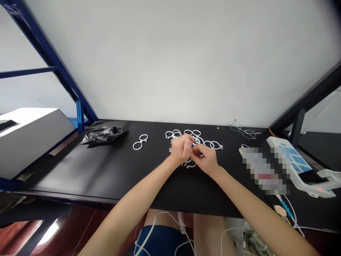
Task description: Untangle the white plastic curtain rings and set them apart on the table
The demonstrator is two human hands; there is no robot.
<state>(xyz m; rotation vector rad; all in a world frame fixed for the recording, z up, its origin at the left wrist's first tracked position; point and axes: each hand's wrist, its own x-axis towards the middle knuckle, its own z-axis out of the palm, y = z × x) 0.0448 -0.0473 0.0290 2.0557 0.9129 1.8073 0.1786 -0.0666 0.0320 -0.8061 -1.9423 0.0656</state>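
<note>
My left hand is closed, thumb on top, over the middle of a loose pile of white plastic rings. Pressed against it from the right is my right hand, its fingers pinched together. A small white bit shows where the fingertips meet; it looks like part of a white plastic ring, mostly hidden by the fingers. Around and beneath both hands lie several more rings, some with small open clasps. Apart from the pile, to the left, a joined pair of white rings rests on the black table.
A crumpled black plastic bag lies at the left. On the right are eyeglasses, a blurred-out phone with a cable, and a white power strip. A blue metal frame stands at the left; a white wall rises behind.
</note>
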